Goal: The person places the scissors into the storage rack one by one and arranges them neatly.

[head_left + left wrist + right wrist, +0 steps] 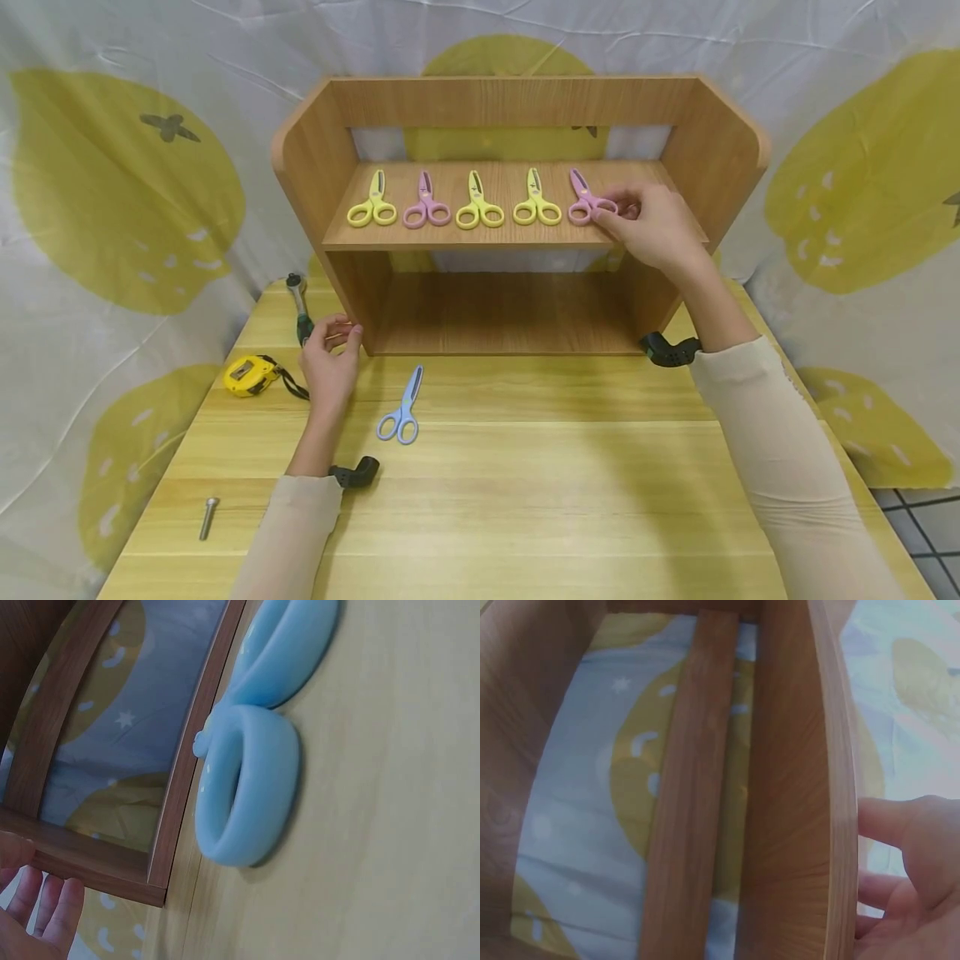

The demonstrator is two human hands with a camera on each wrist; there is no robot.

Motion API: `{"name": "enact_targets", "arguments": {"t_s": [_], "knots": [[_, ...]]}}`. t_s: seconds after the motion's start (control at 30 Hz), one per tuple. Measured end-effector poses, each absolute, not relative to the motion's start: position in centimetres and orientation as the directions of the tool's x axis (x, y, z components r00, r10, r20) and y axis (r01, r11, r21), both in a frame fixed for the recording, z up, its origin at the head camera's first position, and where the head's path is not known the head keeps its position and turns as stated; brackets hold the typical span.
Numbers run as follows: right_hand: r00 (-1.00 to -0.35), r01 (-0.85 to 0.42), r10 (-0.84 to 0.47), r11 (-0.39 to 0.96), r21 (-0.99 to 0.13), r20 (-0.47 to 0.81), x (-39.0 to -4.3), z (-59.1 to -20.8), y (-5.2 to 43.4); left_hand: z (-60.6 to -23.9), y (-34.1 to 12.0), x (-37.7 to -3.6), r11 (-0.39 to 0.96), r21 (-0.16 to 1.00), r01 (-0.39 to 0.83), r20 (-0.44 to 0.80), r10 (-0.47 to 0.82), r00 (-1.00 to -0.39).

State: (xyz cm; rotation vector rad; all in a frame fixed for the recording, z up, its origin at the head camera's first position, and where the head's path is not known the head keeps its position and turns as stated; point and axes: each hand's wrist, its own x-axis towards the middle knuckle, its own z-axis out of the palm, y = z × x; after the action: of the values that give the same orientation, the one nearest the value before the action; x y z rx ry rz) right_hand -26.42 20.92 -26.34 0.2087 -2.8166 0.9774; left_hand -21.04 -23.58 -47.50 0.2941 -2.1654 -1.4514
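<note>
My right hand [660,225] reaches over the upper board of a wooden shelf [517,102], thumb and fingers pinching the right loop of the pink scissors [578,183] at the row's right end. In the right wrist view, the board hides those scissors and part of the hand [922,877]. Low at the shelf's left side panel is my left hand [330,367], its fingers relaxed and fingertips right at the panel's front edge. Light blue scissors [408,402] lie on the table in front of the shelf, their loops large in the left wrist view.
Left of the right hand, yellow scissors [534,185] and another pink pair [426,187] share the row with more yellow ones. A ratchet wrench [298,296], a yellow tape measure [247,375] and a bolt [208,518] lie along the table's left side. Lemon-print cloth hangs behind.
</note>
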Motion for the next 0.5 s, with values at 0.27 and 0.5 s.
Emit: {"name": "enact_targets", "arguments": {"t_s": [0.27, 0.5], "knots": [[-0.981, -0.177, -0.090, 0.778, -0.603, 0.172, -26.1, -25.9, 21.2, -47.4, -23.6, -21.1, 0.395, 0.912, 0.112, 0.295, -0.441, -0.847], [-0.980, -0.186, -0.077, 0.693, -0.697, 0.185, -25.0, -26.2, 21.5, -47.4, -23.6, -21.0, 0.402, 0.910, 0.102, 0.291, -0.444, -0.847]]}}
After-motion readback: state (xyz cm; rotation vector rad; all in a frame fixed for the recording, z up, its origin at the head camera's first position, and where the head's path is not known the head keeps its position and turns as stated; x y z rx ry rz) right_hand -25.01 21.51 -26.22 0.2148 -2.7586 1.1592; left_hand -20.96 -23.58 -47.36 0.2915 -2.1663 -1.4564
